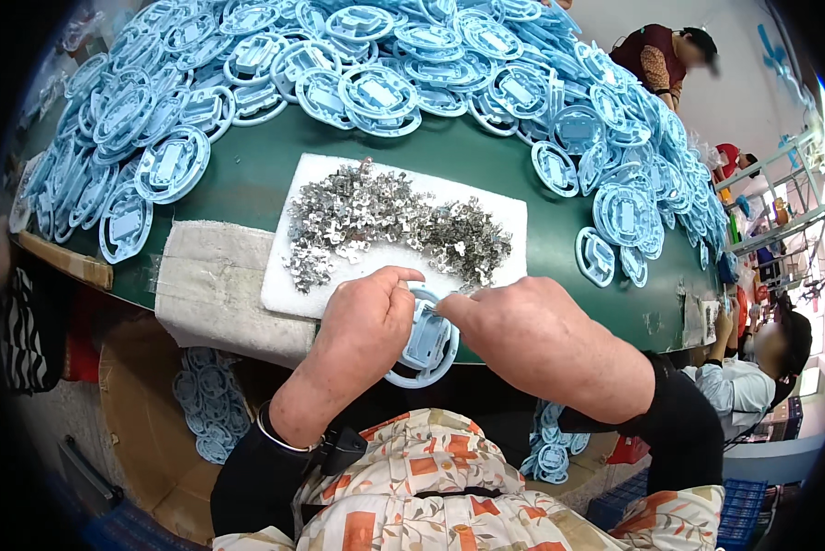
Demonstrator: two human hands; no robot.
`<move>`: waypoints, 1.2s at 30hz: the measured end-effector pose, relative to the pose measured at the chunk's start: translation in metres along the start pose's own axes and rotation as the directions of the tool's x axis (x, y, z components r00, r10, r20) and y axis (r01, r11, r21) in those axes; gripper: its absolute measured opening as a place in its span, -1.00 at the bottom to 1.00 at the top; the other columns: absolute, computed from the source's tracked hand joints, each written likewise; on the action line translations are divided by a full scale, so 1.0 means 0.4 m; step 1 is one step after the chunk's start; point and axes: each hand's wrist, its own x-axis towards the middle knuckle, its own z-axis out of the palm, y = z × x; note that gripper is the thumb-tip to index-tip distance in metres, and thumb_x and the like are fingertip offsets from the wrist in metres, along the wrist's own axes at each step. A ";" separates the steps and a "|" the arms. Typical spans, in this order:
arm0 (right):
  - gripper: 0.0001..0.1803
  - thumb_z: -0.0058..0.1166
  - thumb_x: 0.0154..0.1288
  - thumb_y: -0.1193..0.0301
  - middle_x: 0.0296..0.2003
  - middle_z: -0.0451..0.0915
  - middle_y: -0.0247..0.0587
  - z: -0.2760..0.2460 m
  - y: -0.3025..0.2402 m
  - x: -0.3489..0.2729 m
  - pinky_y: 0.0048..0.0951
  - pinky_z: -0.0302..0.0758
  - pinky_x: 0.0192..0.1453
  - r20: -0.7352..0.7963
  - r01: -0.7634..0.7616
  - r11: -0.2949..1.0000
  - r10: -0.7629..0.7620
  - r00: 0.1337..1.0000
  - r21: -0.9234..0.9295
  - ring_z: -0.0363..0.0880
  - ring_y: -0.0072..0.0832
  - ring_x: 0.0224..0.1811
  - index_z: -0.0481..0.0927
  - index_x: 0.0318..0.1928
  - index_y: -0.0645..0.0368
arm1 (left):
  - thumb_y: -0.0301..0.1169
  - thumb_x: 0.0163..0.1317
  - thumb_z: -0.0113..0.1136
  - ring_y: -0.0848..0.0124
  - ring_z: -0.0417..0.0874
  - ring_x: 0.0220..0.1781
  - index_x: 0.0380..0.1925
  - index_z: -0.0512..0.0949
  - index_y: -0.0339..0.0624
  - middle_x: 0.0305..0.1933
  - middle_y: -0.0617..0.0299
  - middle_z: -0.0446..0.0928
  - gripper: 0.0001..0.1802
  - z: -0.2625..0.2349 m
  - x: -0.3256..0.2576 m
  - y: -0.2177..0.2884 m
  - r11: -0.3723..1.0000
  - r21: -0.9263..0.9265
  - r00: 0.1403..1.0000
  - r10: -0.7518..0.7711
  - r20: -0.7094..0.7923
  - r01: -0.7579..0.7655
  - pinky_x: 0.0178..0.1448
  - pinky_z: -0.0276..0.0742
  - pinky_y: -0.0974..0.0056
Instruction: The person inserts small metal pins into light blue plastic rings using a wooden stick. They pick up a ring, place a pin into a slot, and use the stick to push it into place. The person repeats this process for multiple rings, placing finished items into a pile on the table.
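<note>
A light-blue round plastic part (428,346) with a rectangular recess in its middle is tilted at the table's front edge. My left hand (368,310) is closed on its left and upper rim. My right hand (515,319) is closed at the upper right of the same part, its thumb pressed close to the recess. Whatever lies between those right fingertips is hidden. Just beyond both hands, small shiny metal clips (366,209) lie heaped on a white foam sheet (509,213).
A large pile of light-blue round parts (376,92) curves around the far side of the green table (238,184). A grey cloth pad (215,294) lies at the left front edge. Below stands a cardboard box (141,404) holding more parts. Other people (738,390) are at the right.
</note>
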 end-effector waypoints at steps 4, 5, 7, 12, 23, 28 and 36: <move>-0.80 0.12 0.27 0.48 -0.53 0.66 -0.12 0.074 -0.019 -0.069 -0.10 0.59 -0.41 -0.215 -0.145 0.974 0.181 0.960 0.175 0.70 -0.11 -0.47 0.59 -0.09 0.17 | -0.43 0.49 -0.05 0.59 0.43 -0.56 0.01 0.65 -0.39 -0.60 0.30 0.52 -0.67 0.008 0.002 -0.019 0.999 -0.040 1.000 0.000 0.002 0.000 -0.45 0.40 0.33; -0.75 0.15 0.37 0.45 -0.45 0.69 -0.04 0.085 -0.026 -0.079 -0.15 0.59 -0.37 -0.205 -0.202 0.952 0.251 0.946 0.232 0.69 -0.05 -0.44 0.65 0.04 0.06 | -0.43 0.49 -0.05 0.60 0.43 -0.56 0.02 0.65 -0.39 -0.59 0.33 0.53 -0.67 0.005 0.003 -0.017 0.999 -0.041 1.000 0.005 0.007 -0.004 -0.45 0.40 0.34; -0.71 0.13 0.37 0.44 -0.49 0.68 -0.04 0.108 -0.035 -0.091 -0.11 0.61 -0.37 -0.250 -0.208 0.917 0.301 0.920 0.339 0.69 -0.06 -0.45 0.62 0.09 0.09 | -0.44 0.50 -0.06 0.63 0.44 -0.50 0.08 0.63 -0.38 -0.51 0.35 0.57 -0.65 -0.003 -0.010 -0.004 0.991 -0.120 0.998 -0.062 0.031 0.066 -0.40 0.41 0.38; -0.62 0.13 0.39 0.43 -0.54 0.65 -0.02 0.131 -0.051 -0.102 -0.11 0.60 -0.36 -0.274 -0.240 0.815 0.430 0.860 0.527 0.69 -0.04 -0.47 0.57 0.20 0.09 | -0.45 0.51 -0.06 0.68 0.48 -0.31 0.24 0.53 -0.41 -0.26 0.33 0.63 -0.60 0.011 -0.063 -0.002 0.966 -0.254 0.998 -0.060 -0.006 0.056 -0.23 0.44 0.48; -0.65 0.14 0.39 0.44 -0.49 0.68 -0.01 0.153 -0.036 -0.105 -0.13 0.62 -0.35 -0.350 -0.192 0.819 0.427 0.834 0.541 0.71 -0.08 -0.42 0.58 0.17 0.07 | -0.47 0.51 -0.09 0.65 0.56 -0.18 0.20 0.51 -0.39 -0.10 0.26 0.63 -0.63 0.030 -0.071 0.024 0.887 -0.449 0.993 -0.116 0.001 0.104 -0.07 0.53 0.47; -0.73 0.16 0.42 0.47 -0.43 0.67 -0.01 0.199 -0.010 -0.099 -0.31 0.59 -0.34 -0.574 0.054 0.765 0.432 0.696 0.641 0.71 -0.22 -0.38 0.60 0.10 0.13 | -0.45 0.51 -0.09 0.63 0.58 -0.15 0.15 0.53 -0.35 -0.14 0.28 0.61 -0.66 0.020 -0.071 0.027 0.832 -0.511 0.975 -0.213 0.062 0.215 -0.04 0.53 0.47; -0.73 0.19 0.42 0.50 -0.62 0.30 -0.52 0.195 -0.007 -0.117 -0.59 0.21 -0.46 -0.321 0.064 0.438 0.546 0.774 0.897 0.21 -0.77 -0.55 0.59 0.09 0.24 | -0.18 0.53 -0.21 0.44 0.34 -0.64 -0.11 0.47 -0.20 -0.45 0.26 0.38 -0.65 -0.012 -0.053 0.045 0.299 -0.787 0.835 -0.310 0.455 0.540 -0.56 0.30 0.35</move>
